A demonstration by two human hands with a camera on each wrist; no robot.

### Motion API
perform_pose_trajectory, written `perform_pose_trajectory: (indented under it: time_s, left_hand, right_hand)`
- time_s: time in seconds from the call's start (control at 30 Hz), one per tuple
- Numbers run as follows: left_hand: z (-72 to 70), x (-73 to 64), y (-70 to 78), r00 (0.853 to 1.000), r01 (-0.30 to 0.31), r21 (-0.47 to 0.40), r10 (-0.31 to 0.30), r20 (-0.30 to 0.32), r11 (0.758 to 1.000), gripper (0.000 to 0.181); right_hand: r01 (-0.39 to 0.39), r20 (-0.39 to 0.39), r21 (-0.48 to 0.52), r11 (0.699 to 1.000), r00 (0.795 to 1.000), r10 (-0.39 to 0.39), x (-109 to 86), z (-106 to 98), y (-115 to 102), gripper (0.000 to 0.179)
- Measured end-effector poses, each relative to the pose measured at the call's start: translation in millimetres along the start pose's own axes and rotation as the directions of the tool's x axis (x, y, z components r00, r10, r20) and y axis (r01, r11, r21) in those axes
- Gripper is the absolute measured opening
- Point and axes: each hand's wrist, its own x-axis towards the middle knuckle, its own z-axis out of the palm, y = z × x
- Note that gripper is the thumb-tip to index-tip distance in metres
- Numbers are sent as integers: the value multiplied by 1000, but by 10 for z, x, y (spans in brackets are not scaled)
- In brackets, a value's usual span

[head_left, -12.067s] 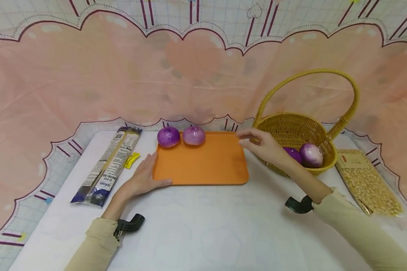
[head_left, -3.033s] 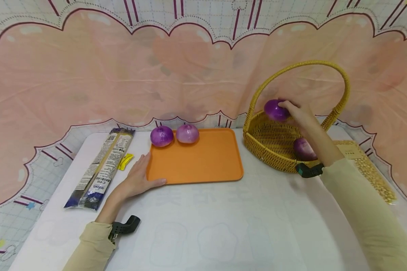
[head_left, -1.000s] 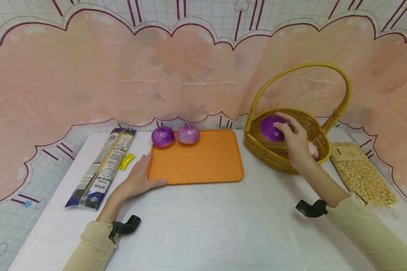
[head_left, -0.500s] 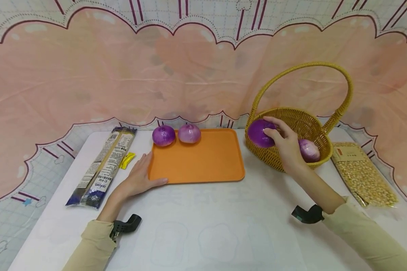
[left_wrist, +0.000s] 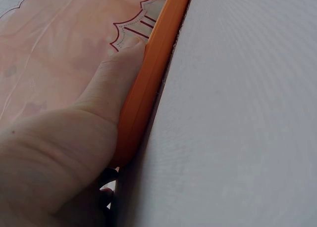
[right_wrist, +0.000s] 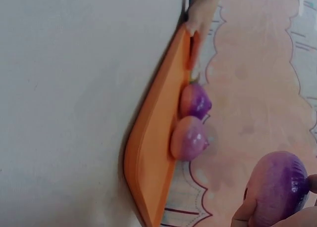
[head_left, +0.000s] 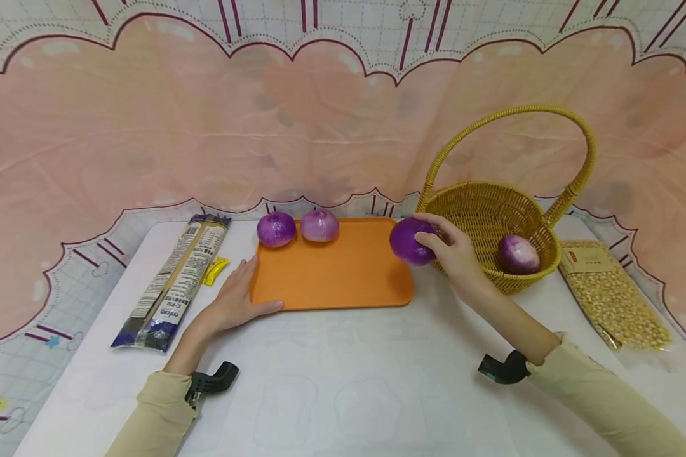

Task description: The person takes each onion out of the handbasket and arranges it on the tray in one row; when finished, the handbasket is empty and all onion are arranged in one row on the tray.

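My right hand (head_left: 454, 257) grips a purple onion (head_left: 410, 242) between thumb and fingers, above the right end of the orange tray (head_left: 331, 279). In the right wrist view that held onion (right_wrist: 277, 187) fills the lower right corner. Two more onions, one darker (head_left: 276, 229) and one paler (head_left: 319, 226), sit side by side at the tray's back left. My left hand (head_left: 237, 303) rests at the tray's front left corner, fingers extended along the left side. Its thumb (left_wrist: 116, 71) lies straight on the front rim in the left wrist view.
Right of the tray stands a yellow wicker basket (head_left: 505, 281) with a tall handle and one onion (head_left: 518, 254) inside. Beyond it lies a bag of corn kernels (head_left: 620, 304). On the left are a long printed packet (head_left: 174, 285) and a small yellow wrapper (head_left: 215, 271).
My right hand has lifted a purple onion out of the basket and carried it left, past the basket's rim to over the tray's right end. My left hand has stayed at the tray's corner.
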Motion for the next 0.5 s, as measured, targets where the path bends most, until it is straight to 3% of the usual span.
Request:
perform_pose_trajectory:
  time_s: [0.3, 0.5]
  left_hand:
    - [0, 9, -12, 1000, -7, 8, 8, -11, 1000, 118]
    - [-2, 4, -4, 1000, 0, 7, 0, -3, 1000, 119]
  right_hand:
    - [-39, 79, -28, 999, 996, 41, 51, 175, 61, 45]
    - [-77, 64, -60, 995, 995, 81, 148, 314, 49, 44]
